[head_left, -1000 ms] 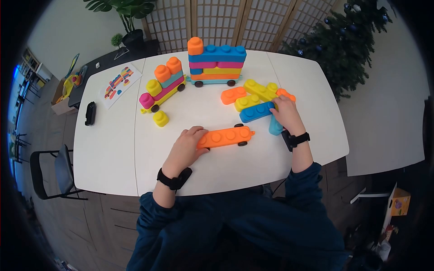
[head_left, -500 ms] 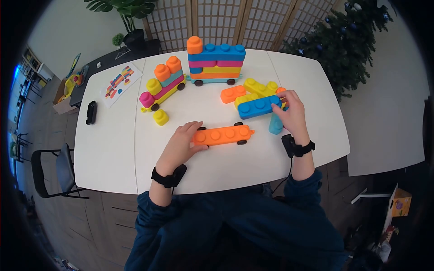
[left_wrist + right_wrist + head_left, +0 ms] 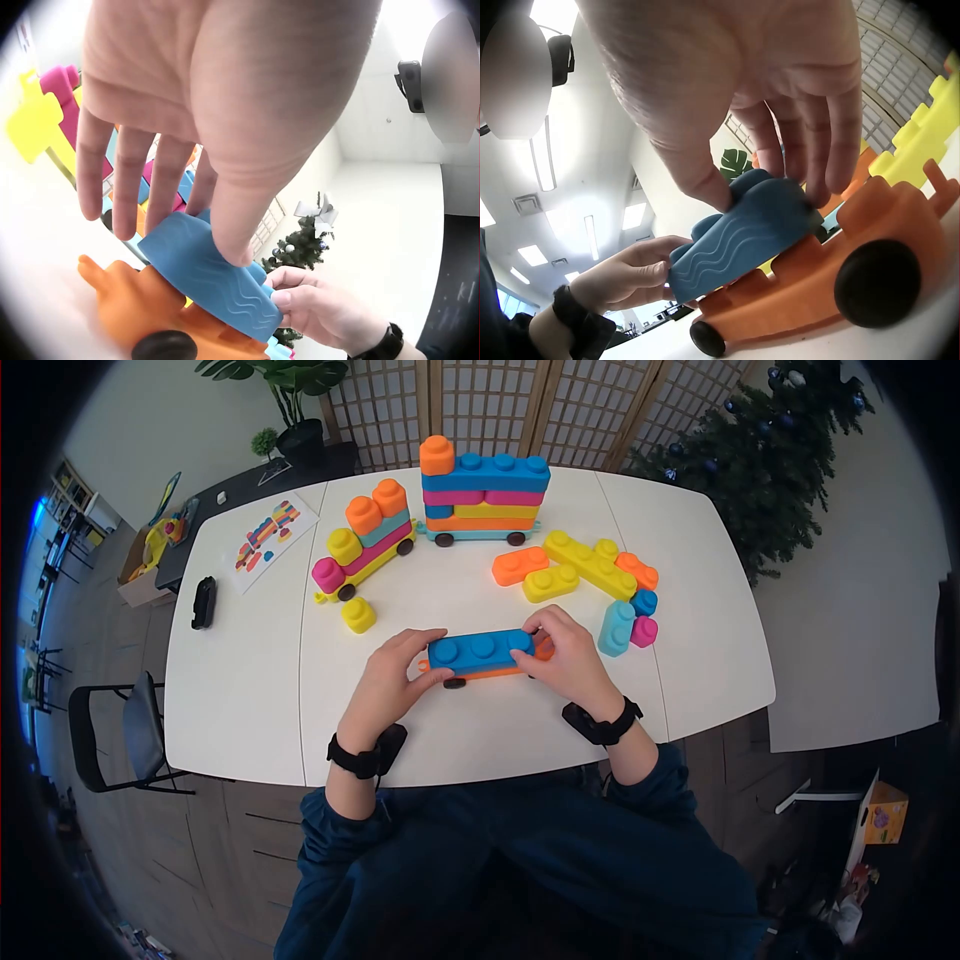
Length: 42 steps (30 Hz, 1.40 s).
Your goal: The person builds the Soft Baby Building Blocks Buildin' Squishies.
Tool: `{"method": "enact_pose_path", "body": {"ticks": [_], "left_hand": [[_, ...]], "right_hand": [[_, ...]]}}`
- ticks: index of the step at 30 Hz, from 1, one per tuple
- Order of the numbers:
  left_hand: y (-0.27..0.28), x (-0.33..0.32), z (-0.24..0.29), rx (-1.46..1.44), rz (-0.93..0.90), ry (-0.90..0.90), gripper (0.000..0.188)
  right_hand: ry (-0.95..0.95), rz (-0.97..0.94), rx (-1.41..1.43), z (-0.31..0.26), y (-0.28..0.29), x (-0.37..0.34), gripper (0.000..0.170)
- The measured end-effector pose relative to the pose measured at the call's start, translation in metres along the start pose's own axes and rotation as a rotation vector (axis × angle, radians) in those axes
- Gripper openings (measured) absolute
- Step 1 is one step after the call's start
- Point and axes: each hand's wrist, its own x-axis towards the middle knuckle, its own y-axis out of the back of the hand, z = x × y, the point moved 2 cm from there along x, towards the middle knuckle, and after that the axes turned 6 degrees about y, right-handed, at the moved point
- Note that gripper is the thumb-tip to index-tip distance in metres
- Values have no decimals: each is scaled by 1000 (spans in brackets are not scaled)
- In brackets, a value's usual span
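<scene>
Pinching blue block (image 3: pixel 483 650) with left hand (image 3: pixel 383 685) and right hand (image 3: pixel 575 668), mid-frame over orange wagon (image 3: pixel 799 306) (near 2 built cars (image 3: pixel 486 479), upper frame).

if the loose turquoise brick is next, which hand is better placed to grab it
Probably the right hand: in the head view, the turquoise brick lies just to its right, well away from the left hand. Both hands hold the blue brick, so the right must let go first.

Both hands (image 3: pixel 388 678) hold a long blue block (image 3: pixel 482 651).
</scene>
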Motion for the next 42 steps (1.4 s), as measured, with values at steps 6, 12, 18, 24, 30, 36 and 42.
{"method": "enact_pose_path", "body": {"ticks": [6, 12, 18, 24, 30, 36, 42], "left_hand": [[-5, -1, -2, -7, 15, 26, 45], [-7, -1, -5, 16, 10, 45, 45], [-6, -1, -3, 27, 50, 67, 46], [-4, -2, 1, 82, 54, 73, 46], [-2, 2, 7, 120, 48, 37, 46], [-4, 3, 3, 68, 47, 72, 43], [-6, 5, -1, 35, 58, 41, 43]], "right_hand": [[-4, -28, -9, 6, -8, -4, 31], [30, -44, -25, 4, -11, -5, 30], [26, -52, -26, 2, -14, -4, 31], [29, -44, -34, 0, -16, -4, 31], [40, -29, -16, -1, -17, -3, 31], [10, -60, 10, 9, -2, -5, 32], [-105, 46, -273, 38, 49, 6, 33]]}}
